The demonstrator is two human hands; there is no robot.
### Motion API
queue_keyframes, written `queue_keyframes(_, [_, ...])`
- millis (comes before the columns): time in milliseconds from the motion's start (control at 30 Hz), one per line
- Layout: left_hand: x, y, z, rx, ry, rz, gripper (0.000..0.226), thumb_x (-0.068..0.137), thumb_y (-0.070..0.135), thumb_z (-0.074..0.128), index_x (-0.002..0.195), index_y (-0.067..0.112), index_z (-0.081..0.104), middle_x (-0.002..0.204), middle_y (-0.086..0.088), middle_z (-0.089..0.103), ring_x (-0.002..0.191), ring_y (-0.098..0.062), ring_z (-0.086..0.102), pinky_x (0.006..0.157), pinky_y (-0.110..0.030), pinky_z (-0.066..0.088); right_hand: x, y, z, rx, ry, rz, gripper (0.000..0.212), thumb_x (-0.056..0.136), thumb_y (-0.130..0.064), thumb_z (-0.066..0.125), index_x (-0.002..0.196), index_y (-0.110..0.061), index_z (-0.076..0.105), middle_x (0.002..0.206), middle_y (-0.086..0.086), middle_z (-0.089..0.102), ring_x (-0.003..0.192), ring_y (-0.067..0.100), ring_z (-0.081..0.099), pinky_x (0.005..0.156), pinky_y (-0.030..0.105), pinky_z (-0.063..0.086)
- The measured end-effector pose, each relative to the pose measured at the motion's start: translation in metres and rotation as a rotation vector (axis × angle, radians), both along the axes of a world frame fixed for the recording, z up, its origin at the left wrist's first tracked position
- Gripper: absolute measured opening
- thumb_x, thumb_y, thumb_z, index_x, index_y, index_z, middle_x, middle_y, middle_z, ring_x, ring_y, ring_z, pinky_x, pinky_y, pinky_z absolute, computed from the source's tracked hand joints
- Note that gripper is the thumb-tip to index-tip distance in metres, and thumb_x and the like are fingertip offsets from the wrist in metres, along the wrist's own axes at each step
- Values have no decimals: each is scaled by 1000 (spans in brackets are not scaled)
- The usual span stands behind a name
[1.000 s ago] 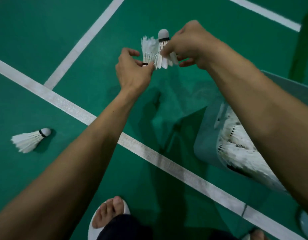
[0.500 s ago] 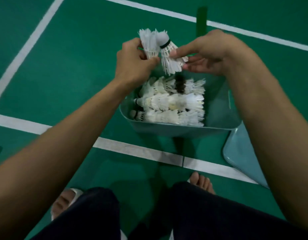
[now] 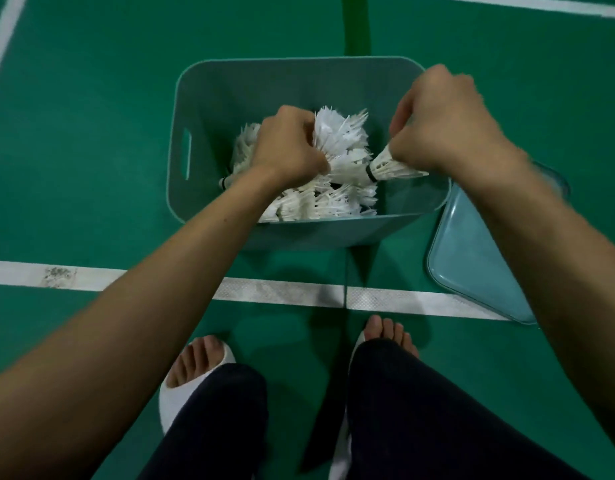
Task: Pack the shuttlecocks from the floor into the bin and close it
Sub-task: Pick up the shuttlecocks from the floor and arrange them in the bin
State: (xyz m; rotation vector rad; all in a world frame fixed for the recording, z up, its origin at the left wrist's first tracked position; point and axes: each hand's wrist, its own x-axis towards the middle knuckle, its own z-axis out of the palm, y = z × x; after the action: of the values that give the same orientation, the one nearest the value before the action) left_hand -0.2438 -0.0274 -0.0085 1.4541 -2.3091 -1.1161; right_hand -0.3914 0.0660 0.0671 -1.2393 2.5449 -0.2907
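Many shuttlecocks [image 3: 320, 202] are lying in the bin [image 3: 209, 98] while the left hand [image 3: 285, 147] and right hand [image 3: 441, 129] are each clutching one more above it (lid [image 3: 472, 265] lying alongside, closing not yet done).

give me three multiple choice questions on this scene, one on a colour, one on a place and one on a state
1. What colour is the bin?
A. red
B. teal
C. black

2. Where is the lid?
A. on the bin
B. on the floor, right of the bin
C. inside the bin

3. What is the right hand doing?
A. lying flat on the floor
B. lifting the lid
C. gripping a shuttlecock over the bin

Answers:
1. B, its walls are teal.
2. B, it lies on the green floor beside the bin's right side.
3. C, its fingers curl round the feathers.
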Motion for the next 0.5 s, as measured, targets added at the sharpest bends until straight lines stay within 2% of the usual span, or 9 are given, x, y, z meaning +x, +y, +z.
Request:
queue_keyframes(67, [-1, 2, -3, -39, -13, -25, 43, 64, 1, 84, 73, 20, 47, 70, 4, 57, 64, -14, 51, 57, -32, 46, 9, 2, -11, 38, 83, 63, 26, 74, -5, 64, 100, -6, 68, 90, 19, 61, 89, 37, 61, 86, 39, 56])
queue_keyframes(133, [2, 2, -3, -45, -10, -46, 45, 64, 7, 86, 76, 22, 46, 74, 6, 58, 69, -16, 55, 61, -36, 49, 18, 2, -25, 98, 89, 109, 17, 78, 0, 64, 93, -6, 58, 74, 11, 46, 81, 36, 51, 76, 38, 51])
queue_keyframes(200, [6, 0, -2, -44, 4, -52, 44, 65, 12, 89, 75, 22, 48, 74, 6, 61, 69, -15, 58, 61, -34, 48, 22, -1, -37, 126, 38, 113, 15, 79, 2, 63, 92, -5, 60, 71, 8, 46, 80, 34, 54, 76, 38, 52])
queue_keyframes(267, [10, -3, 0, -43, 35, -54, 36, 66, 13, 90, 77, 17, 56, 77, 4, 66, 68, -12, 62, 61, -33, 52, 18, -4, -47, 139, -95, 49, 19, 79, 2, 64, 95, -7, 68, 78, 9, 60, 80, 31, 64, 78, 36, 58])
queue_keyframes(333, [12, -3, 2, -47, 56, -57, 32, 67, 12, 90, 87, 11, 66, 83, 0, 71, 73, -15, 68, 70, -39, 59, 10, -7, -54, 172, -265, -52, 17, 81, 2, 65, 96, -5, 69, 83, 12, 68, 73, 27, 70, 73, 37, 63])
queue_keyframes(433, [12, -4, 0, -50, 61, -85, 29, 67, 13, 88, 88, 10, 68, 87, -4, 73, 73, -17, 67, 74, -43, 60, 0, -6, -57, 175, -488, -187, 15, 85, 10, 65, 97, 2, 63, 92, 16, 66, 66, 27, 68, 55, 31, 61])
queue_keyframes(500, [11, -5, -4, -64, 77, -112, 26, 66, 15, 86, 86, 11, 70, 85, -4, 73, 71, -18, 65, 73, -43, 59, -2, -5, -57, 164, -571, -237, 21, 86, 14, 64, 100, 0, 59, 98, 18, 60, 71, 29, 66, 58, 33, 63])
